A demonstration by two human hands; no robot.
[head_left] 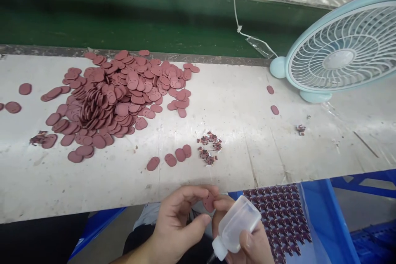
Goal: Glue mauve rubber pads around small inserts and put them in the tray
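Observation:
My left hand is closed on a small reddish-brown oval piece with tiny holes, held by its edge at the fingertips. My right hand grips a translucent white squeeze bottle, tilted so its cap and dark tip point down to the left. A finger of the right hand reaches close to the oval piece; whether it touches cannot be told. Above the hands, a few loose oval pieces lie on the table beside a small cluster of dark red bits.
A big heap of oval pieces covers the table's left part. At right stands a light blue fan with a cord. A blue crate holding rows of dark red parts sits below the table's front edge.

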